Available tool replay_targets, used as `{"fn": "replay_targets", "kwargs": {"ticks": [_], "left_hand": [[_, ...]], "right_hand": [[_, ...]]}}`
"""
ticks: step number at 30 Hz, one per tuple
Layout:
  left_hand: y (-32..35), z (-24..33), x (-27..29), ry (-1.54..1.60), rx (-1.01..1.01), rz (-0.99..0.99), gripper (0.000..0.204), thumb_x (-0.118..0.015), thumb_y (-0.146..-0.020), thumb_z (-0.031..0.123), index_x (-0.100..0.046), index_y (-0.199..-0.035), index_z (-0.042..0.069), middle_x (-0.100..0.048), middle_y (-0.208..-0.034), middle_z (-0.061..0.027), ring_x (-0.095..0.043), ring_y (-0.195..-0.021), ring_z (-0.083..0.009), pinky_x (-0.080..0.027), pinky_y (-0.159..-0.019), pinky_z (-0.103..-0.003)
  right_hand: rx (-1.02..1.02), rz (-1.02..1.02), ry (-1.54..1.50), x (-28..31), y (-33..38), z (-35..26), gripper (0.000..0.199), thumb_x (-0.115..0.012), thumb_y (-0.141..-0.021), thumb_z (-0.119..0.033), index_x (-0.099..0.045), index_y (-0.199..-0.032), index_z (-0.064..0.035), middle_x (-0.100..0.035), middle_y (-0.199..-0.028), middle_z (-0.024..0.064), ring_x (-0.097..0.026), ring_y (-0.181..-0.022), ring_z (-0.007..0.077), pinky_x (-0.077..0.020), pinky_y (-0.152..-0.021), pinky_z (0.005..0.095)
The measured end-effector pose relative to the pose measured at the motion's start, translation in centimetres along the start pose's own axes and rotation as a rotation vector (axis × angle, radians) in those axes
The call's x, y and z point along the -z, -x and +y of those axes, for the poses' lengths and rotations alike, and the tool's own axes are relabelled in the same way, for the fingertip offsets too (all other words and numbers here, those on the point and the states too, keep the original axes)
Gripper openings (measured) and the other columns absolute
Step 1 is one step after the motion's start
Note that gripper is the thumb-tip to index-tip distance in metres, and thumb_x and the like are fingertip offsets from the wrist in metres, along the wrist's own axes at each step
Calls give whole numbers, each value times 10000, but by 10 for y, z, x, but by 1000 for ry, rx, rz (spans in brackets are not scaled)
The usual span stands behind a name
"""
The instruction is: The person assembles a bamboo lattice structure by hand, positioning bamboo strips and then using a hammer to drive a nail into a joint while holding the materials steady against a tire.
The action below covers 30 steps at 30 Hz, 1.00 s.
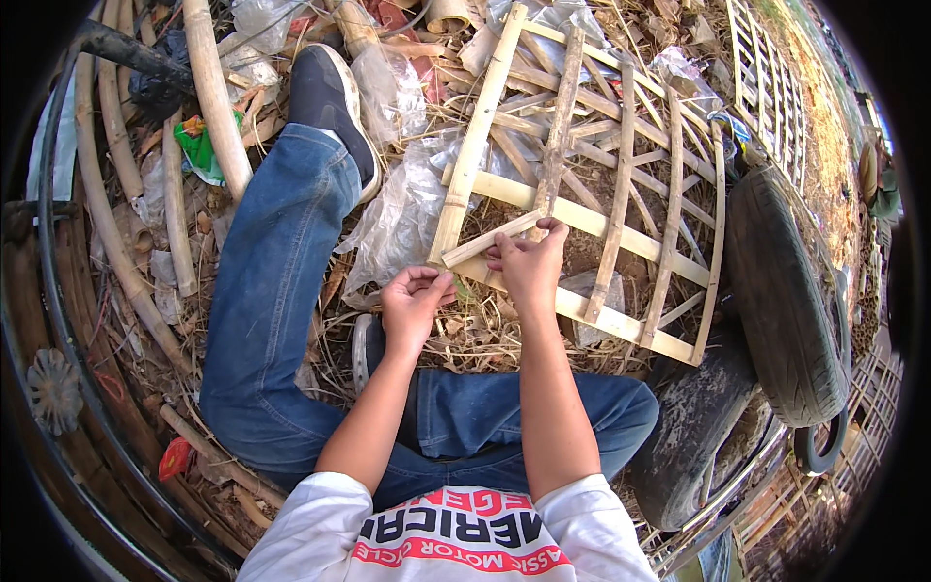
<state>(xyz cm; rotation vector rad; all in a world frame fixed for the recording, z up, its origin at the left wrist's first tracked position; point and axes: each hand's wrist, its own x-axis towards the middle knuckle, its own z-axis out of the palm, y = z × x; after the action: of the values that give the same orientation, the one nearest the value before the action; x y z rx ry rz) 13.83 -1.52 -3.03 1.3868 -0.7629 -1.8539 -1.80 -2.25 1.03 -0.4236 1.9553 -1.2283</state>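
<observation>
Littered ground (475,335), bamboo poles (215,97) at left. Left hand (412,303): by the lattice's (617,184) near-left corner, fingers curled to thumb (can't tell if anything's pinched). Short bamboo strip (472,248) slants over that corner, gripped toward its right end, likely leaving the left clear. Right hand (531,272): fingers closed on it, forearm reaching forward. Lattice rests groundward, presumably freeing both hands. Tires (784,301) at right.

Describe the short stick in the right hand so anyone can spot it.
Find the bamboo lattice in front of the seated person. At its near left corner, the right hand holds a short bamboo stick. It is far shorter than the lattice slats and slants relative to them.
</observation>
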Motion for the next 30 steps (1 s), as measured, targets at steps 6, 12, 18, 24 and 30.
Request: {"fn": "replay_targets", "kwargs": {"ticks": [6,12,18,24,30], "left_hand": [[1,11,-11,-508,-468,92,360,-755,-732,-3,-603,-1056,38,-482,-773,6,-481,-586,-59,-404,-534,-202],[-9,14,-8,-673,-641,91,285,-768,-709,8,-674,-973,60,-474,-741,-20,-449,-524,-85,-378,-490,-245],[-9,11,-10,-610,-586,69,270,-751,-728,-18,-679,-979,51,-496,-811,-2,-474,-617,-59,-404,-530,-196],[-9,9,-11,-686,-596,71,251,-740,-748,-18,-671,-985,25,-507,-850,-16,-543,-653,-65,-452,-516,-192],[-12,6,-11,-730,-617,66,245,-712,-771,-37,-661,-1006,8,-530,-892,-22,-579,-701,-75,-465,-535,-193]], "right_hand": [[-7,0,10,-1,3,-6,405,-614,-845,29,-287,-1082,-4,-652,-760,188,-672,-624,193,-524,-476,270],[-6,0,56,9,15,-13,412,-640,-846,-35,-302,-1080,-5,-655,-698,188,-658,-573,181,-470,-452,252],[120,69,194,67,40,-6,301,-656,-847,-33,-423,-1038,-14,-593,-670,40,-500,-530,41,-375,-446,178],[180,40,194,93,42,-8,313,-681,-801,-47,-501,-1053,2,-643,-765,90,-506,-518,82,-422,-488,253],[226,-122,341,102,37,-7,356,-707,-780,-97,-530,-1079,-22,-665,-804,116,-587,-488,185,-468,-494,319]]}}
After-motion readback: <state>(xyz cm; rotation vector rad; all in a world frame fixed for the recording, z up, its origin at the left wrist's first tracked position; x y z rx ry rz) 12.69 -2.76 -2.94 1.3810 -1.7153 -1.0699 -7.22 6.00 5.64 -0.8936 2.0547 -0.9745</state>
